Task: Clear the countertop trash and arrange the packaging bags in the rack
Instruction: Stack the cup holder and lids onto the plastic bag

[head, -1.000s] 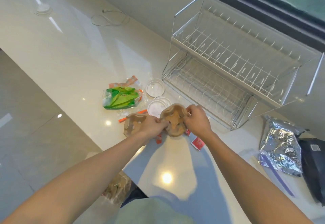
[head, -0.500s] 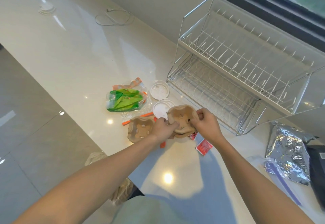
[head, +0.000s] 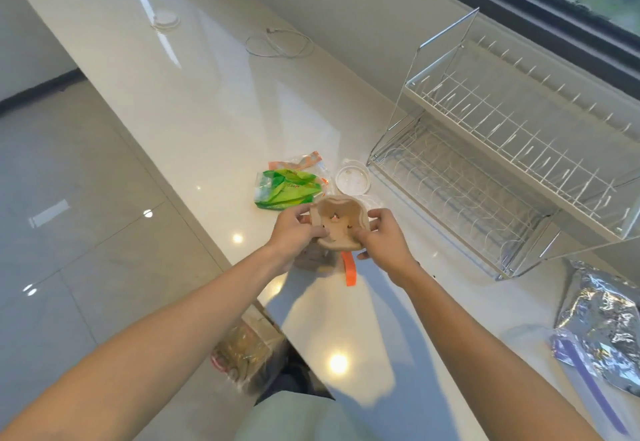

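Both hands hold a brown pulp cup carrier (head: 337, 224) above the white countertop (head: 207, 101). My left hand (head: 294, 236) grips its left side and my right hand (head: 382, 241) pinches its right edge. Under my left hand lies a second brown carrier (head: 313, 262), mostly hidden. A green snack bag (head: 285, 189) in clear wrapping lies just beyond the hands. An orange strip (head: 349, 269) lies on the counter below the carrier. The wire dish rack (head: 512, 149) stands empty at the right. A crumpled silver foil bag (head: 602, 323) lies at the far right.
Two white plastic lids (head: 353, 181) sit between the green bag and the rack. A white cable (head: 277, 44) and a round white disc (head: 166, 19) lie further up the counter. A bag with brown trash (head: 246, 350) hangs below the counter edge, over the tiled floor.
Both hands have lifted the brown carrier off the counter and drawn it closer to me. The camera has tilted, so the rack sits further right.
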